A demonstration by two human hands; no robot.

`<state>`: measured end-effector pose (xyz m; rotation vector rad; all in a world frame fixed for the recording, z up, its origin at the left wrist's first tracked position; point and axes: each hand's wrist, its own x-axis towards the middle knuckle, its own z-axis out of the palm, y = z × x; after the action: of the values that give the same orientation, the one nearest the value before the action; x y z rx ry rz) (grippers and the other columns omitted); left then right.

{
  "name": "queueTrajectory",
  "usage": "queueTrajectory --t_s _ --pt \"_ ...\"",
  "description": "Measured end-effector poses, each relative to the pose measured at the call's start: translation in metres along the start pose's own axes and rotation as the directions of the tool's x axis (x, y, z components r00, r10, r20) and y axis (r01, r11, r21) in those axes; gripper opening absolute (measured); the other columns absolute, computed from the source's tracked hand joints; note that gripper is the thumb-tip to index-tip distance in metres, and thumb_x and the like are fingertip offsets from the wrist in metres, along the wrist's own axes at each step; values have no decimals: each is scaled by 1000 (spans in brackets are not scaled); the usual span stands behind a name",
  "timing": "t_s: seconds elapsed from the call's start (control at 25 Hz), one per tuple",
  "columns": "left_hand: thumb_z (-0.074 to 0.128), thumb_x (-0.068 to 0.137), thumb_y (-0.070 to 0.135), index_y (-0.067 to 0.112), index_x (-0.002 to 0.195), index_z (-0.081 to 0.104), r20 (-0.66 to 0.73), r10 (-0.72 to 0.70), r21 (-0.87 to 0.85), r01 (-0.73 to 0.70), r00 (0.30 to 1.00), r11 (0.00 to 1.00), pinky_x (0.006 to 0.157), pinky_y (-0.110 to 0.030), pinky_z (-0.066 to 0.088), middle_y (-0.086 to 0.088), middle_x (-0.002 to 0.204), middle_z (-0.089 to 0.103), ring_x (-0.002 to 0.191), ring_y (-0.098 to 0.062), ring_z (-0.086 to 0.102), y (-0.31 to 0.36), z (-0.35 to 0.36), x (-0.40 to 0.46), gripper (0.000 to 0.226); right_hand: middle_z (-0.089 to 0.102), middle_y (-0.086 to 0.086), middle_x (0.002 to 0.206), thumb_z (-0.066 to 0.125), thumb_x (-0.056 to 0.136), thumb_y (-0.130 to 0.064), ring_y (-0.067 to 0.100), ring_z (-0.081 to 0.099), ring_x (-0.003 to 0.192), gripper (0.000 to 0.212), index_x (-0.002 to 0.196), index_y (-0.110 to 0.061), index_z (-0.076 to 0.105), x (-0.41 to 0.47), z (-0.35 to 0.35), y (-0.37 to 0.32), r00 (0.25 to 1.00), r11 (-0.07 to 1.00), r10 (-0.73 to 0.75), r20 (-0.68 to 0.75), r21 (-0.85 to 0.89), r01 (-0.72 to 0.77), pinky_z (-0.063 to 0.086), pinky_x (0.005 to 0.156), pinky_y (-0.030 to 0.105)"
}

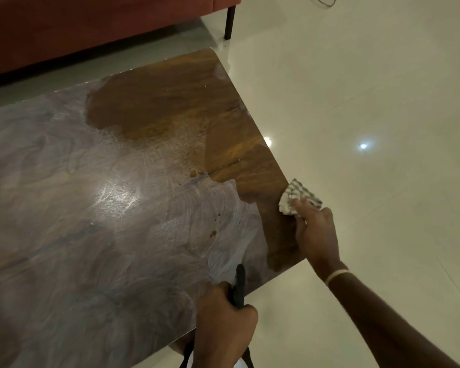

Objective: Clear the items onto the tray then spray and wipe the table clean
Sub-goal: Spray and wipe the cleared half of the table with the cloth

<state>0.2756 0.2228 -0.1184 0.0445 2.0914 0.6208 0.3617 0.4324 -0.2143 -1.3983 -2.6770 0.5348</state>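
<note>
The table (157, 107) under my hands is warm brown wood with darker grain where it is wet, and dull grey with whitish swirled smears over the rest, with one bright white glare patch. The cloth (298, 196) I grip in my right hand (315, 232) is white with grey checks. A pale band (336, 276) circles that wrist. My left hand (223, 322) holds a black spray trigger (240, 285). The floor (369, 88) is glossy cream tile; the sofa (77, 22) is dusky red, its leg (230, 22) black.
</note>
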Motion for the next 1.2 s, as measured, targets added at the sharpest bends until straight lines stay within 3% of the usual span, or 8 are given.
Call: queueTrajectory --t_s 0.2,0.48,0.64,0.8,0.88,0.96,1.12,1.2 --pt "62 73 21 16 56 48 -38 -107 -31 106 994 994 55 -23 36 2 56 51 56 -12 50 -2 -4 -5 22 66 -3 127 65 85 -9 15 54 90 37 117 -27 66 -110 0 -11 755 791 -600 266 53 610 57 67 31" --pt "69 73 20 8 71 66 -29 -130 -124 126 991 984 52 -19 40 -7 66 66 62 -14 59 -13 -7 6 13 65 9 124 63 92 -13 27 58 111 28 120 -18 66 -5 14 -62 967 970 -242 84 17 241 56 88 45" --pt "70 72 23 10 61 67 -3 -228 -199 223 974 954 56 -27 45 -3 58 66 64 -17 63 -6 -18 7 17 65 0 128 64 91 -25 17 56 110 32 123 -24 66 -53 9 -45 549 608 -778 305 145 781 54 89 34" --pt "72 76 25 15 66 63 23 -199 -209 200 980 957 47 -20 36 3 57 60 57 -10 58 -9 -23 12 17 63 9 128 50 94 -22 30 54 108 37 128 -25 64 74 20 -76 921 934 -353 163 3 357 53 90 44" --pt "73 77 27 17 68 64 -22 -277 -276 261 961 925 46 -22 39 1 58 61 57 -13 60 -11 -29 15 16 62 9 132 57 91 -9 33 53 110 39 127 -21 65 76 32 -102 969 972 -236 76 3 236 53 92 45" --pt "74 74 22 12 66 66 -68 -382 -404 325 922 855 48 -30 51 -7 59 65 58 -23 66 -14 -37 19 15 60 8 131 62 90 -14 28 55 110 39 128 -22 61 20 40 -104 903 917 -397 162 30 398 55 89 44" --pt "73 73 19 11 71 69 -63 -379 -453 312 923 835 49 -25 51 -5 62 67 56 -20 65 -23 -53 26 9 63 1 129 60 87 -36 21 59 104 41 126 -25 60 -43 17 -71 486 561 -805 340 170 810 59 79 38" --pt "73 74 19 13 73 66 -91 -302 -417 239 949 877 51 -24 46 -2 66 65 61 -16 62 -30 -55 30 8 62 5 125 52 91 -35 21 55 103 38 127 -27 62 16 15 -85 646 700 -692 321 77 710 56 83 40"
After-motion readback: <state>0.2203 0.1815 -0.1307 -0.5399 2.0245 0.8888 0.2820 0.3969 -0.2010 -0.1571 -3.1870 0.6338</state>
